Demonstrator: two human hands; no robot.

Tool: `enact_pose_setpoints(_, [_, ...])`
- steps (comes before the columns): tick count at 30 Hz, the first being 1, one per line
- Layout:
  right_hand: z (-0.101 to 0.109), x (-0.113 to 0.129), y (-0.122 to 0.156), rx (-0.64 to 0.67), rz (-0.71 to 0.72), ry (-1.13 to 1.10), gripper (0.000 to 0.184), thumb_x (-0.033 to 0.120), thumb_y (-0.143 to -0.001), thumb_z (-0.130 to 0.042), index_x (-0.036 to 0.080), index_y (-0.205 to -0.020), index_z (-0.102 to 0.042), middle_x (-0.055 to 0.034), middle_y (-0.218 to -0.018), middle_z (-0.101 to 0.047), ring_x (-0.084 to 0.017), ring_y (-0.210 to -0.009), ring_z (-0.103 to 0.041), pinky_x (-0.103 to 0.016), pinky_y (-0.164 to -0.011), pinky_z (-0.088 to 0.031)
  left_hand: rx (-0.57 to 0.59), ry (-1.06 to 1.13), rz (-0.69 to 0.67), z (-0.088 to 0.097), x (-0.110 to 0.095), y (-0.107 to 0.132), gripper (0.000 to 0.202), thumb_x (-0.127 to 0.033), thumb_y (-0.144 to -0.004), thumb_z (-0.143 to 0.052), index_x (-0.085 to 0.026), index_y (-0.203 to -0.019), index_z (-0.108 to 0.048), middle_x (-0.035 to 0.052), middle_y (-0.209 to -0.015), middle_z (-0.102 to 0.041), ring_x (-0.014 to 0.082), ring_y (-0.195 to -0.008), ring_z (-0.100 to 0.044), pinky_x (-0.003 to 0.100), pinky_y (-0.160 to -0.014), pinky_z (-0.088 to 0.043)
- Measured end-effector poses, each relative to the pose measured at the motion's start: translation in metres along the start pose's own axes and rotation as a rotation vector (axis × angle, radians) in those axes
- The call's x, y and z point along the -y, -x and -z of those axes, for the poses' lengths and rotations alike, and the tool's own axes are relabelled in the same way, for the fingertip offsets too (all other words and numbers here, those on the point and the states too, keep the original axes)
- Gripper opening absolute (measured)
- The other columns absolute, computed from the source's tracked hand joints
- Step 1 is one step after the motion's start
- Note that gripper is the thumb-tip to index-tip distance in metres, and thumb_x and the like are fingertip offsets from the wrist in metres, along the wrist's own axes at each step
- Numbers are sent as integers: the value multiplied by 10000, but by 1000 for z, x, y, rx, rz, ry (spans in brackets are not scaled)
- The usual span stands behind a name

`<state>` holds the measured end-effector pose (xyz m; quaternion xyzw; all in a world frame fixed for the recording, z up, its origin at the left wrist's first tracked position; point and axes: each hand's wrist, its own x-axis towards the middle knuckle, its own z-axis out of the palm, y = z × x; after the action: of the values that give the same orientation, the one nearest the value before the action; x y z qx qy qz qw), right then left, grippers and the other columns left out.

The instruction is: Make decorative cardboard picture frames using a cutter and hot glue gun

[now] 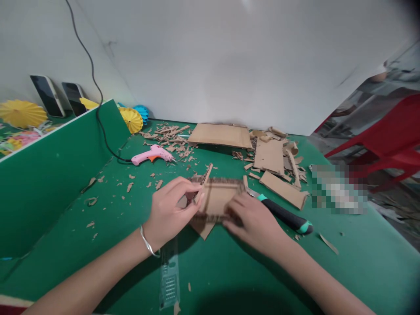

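Here, in the head view, the left hand (170, 210) pinches a thin cardboard strip (204, 177) between thumb and fingertips, tilting it up against the left edge of a small cardboard frame (217, 199) that lies flat on the green table (65, 245). The right hand (252, 221) lies with fingers spread low on the frame's near right corner, pressing it down and gripping nothing. Just beside that hand, a utility knife (282, 214) with a black and teal handle lies on the table, blade end pointing toward the frame. A pink glue gun (152, 154) rests further back with its cord trailing off left, near a scatter of cardboard scraps (170, 135) and larger cardboard sheets (221, 134). A clear ruler (169, 273) lies close to the left wrist. The strip looks narrow and only lightly held, so it could slip or lean crooked along the edge if the frame shifts under the pressing hand. The knife's exposed tip sits near the right fingers, and a careless sideways move could meet it.
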<state>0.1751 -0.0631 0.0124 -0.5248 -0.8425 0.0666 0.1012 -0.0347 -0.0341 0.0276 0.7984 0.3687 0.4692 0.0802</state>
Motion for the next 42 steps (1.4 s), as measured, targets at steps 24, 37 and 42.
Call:
enact_pose_setpoints(24, [-10, 27, -1, -327, 437, -271, 148, 102, -819, -387, 115, -807, -534, -108, -716, -582, -199, -716, -473, -356, -623, -435, 178, -138, -315, -23, -5, 29, 209, -50, -787, -483, -145, -602, -505, -2, -590, -436, 106, -573, -376, 218, -501, -329])
enact_pose_setpoints(37, [-13, 32, 2, -410, 363, -229, 153, 85, -781, -439, 125, -694, -559, -82, -625, -580, -173, -641, -468, -326, -573, -435, 215, -171, -324, -26, -6, 32, 224, -58, -804, -453, -167, -609, -462, -11, -579, -405, 114, -543, -359, 241, -475, -292])
enact_pose_setpoints(42, [-10, 29, 1, -428, 296, -421, 151, 57, -789, -433, 138, -714, -537, -60, -630, -553, -146, -632, -470, -278, -555, -435, 316, 228, -112, -23, -10, 30, 172, -131, -768, -478, -155, -933, -437, 48, -820, -514, 144, -769, -500, 270, -670, -457])
